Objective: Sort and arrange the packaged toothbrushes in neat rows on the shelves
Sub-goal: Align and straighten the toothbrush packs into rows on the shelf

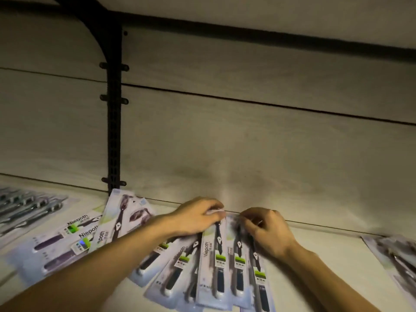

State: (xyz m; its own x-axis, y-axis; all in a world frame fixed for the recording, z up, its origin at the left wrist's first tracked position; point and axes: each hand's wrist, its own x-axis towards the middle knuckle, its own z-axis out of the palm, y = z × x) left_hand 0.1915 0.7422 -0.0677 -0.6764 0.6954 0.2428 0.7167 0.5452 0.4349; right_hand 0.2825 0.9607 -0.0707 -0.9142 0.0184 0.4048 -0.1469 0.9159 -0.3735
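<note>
Shelf (326, 255), pale wood-grain board, seen from above and in front, with a panelled back wall (247, 143) of the same finish and a dark slotted upright (113, 131) rising at the left. Fanned packs (216, 264) of toothbrushes lie flat at the centre of the board, overlapping one another, heads toward the back wall, handles toward the viewer; each card carries a green label, and one shows the word "Niepoth". Left hand (198, 216) lies on the upper ends of these packs, fingers curled over the top edge of one card near the wall, apparently gripping it, though blur leaves the contact uncertain. Right hand (267, 230) sits just beside it, knuckles up, fingers bent and pinching the upper part of the neighbouring packs at the right of the fan. The two hands are close but apart. Tilted packs (126, 212) lean at an angle just left of the left forearm, their tops near the foot of the upright. Purple-handled packs (58, 246) lie further left, turned sideways. Grey packs (24, 206) lie at the far left edge, and another blurred pack (396, 255) at the far right.
</note>
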